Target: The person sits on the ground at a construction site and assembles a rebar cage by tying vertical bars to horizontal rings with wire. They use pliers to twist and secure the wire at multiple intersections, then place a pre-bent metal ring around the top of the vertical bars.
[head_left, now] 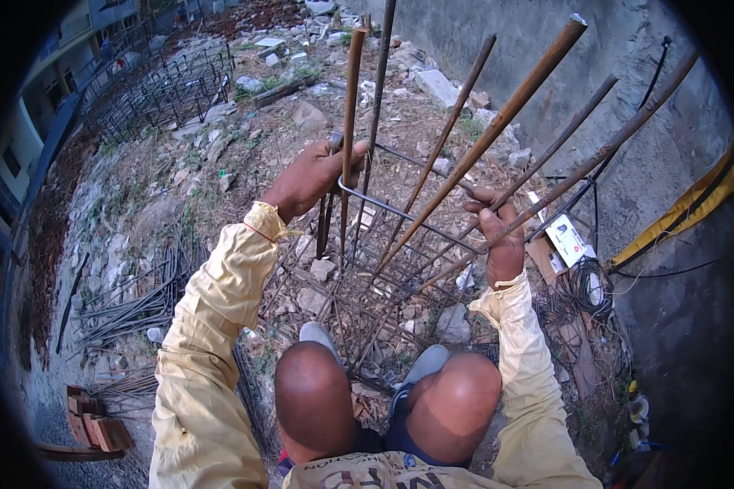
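Observation:
Several rusty steel rebars (pixel 485 138) rise from a cage in front of my knees and fan out toward the top. A thin, bent steel stirrup (pixel 408 216) encircles them. My left hand (pixel 314 178) is closed at its left corner, beside the leftmost bar. A dark metal tool that looks like a pair of pincers (pixel 324 228) also sits in this hand, its two handles hanging below; the fingers are partly hidden. On the right side, my right hand (pixel 499 236) grips the stirrup, its fingers curled among the rebars. Lower stirrups (pixel 383 293) show around the cage below.
A rough grey wall (pixel 636 98) stands at the right, with a yellow sheet (pixel 685 212) against it. Coiled black wire (pixel 591 285) and a white box (pixel 569 240) lie nearby. Loose rods (pixel 151 293) and bricks (pixel 98 424) are at left; another cage (pixel 171 90) lies farther back.

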A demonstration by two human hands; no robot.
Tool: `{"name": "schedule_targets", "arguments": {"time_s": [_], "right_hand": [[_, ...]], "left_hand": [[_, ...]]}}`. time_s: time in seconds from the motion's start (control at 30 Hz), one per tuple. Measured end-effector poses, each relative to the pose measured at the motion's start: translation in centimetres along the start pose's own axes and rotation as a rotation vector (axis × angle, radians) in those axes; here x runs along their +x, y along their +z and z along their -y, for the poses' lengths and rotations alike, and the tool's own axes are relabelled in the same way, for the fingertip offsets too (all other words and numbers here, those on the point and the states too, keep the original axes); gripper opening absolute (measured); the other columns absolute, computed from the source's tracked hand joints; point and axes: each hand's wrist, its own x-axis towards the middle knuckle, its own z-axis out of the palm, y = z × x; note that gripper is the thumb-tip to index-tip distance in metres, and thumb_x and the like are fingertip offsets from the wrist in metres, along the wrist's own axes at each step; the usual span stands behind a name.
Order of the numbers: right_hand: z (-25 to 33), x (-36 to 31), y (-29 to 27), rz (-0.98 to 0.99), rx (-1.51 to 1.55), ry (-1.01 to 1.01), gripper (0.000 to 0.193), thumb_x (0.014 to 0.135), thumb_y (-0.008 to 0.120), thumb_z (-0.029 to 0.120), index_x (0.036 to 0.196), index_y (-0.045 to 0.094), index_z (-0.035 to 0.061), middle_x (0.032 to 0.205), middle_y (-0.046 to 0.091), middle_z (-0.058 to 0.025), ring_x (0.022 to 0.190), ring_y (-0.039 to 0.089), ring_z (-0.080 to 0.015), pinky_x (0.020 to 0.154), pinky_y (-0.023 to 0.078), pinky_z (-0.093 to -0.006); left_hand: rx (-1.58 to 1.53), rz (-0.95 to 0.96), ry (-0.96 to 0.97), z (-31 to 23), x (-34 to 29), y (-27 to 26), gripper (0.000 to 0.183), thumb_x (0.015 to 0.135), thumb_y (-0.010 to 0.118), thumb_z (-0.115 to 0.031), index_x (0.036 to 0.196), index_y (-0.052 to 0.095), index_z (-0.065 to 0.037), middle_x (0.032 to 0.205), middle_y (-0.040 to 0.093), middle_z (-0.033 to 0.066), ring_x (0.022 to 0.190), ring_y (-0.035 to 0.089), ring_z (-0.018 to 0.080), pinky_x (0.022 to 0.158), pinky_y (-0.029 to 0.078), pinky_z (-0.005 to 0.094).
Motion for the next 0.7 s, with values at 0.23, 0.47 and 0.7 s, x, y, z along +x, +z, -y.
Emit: {"name": "schedule_targets", "arguments": {"time_s": [0.23, 0.47, 0.7], "right_hand": [[-0.3, -0.4, 0.3, 0.049, 0.011, 0.094, 0.038, 0.091, 0.056, 0.004, 0.129, 0.050, -0.0010, 0.118, 0.061, -0.0129, 0.108, 0.058, -0.0186, 0.099, 0.044, -0.0333], [-0.1, -0.6, 0.2, 0.021, -0.010, 0.053, 0.042, 0.087, 0.056, 0.001, 0.129, 0.051, -0.0013, 0.116, 0.060, -0.0114, 0.106, 0.057, -0.0163, 0.097, 0.045, -0.0314], [-0.6, -0.5, 0.4, 0.044, -0.071, -0.046, 0.042, 0.087, 0.054, -0.001, 0.129, 0.049, -0.0036, 0.117, 0.059, -0.0129, 0.107, 0.057, -0.0185, 0.098, 0.044, -0.0329]], "left_hand": [[0.086, 0.050, -0.035, -0.3, 0.2, -0.9, 0.042, 0.099, 0.051, -0.045, 0.078, 0.053, -0.009, 0.069, 0.044, -0.0040, 0.064, 0.041, 0.0084, 0.059, 0.035, 0.0249], [-0.072, 0.004, -0.006, 1.2, -0.1, 0.4, 0.036, 0.099, 0.053, -0.041, 0.080, 0.051, -0.010, 0.068, 0.043, -0.0043, 0.061, 0.041, 0.0078, 0.056, 0.036, 0.0248], [0.047, -0.015, 0.050, 3.5, -0.6, 0.1, 0.043, 0.096, 0.054, -0.048, 0.078, 0.056, -0.009, 0.070, 0.050, -0.0036, 0.066, 0.047, 0.0076, 0.061, 0.039, 0.0256]]}}
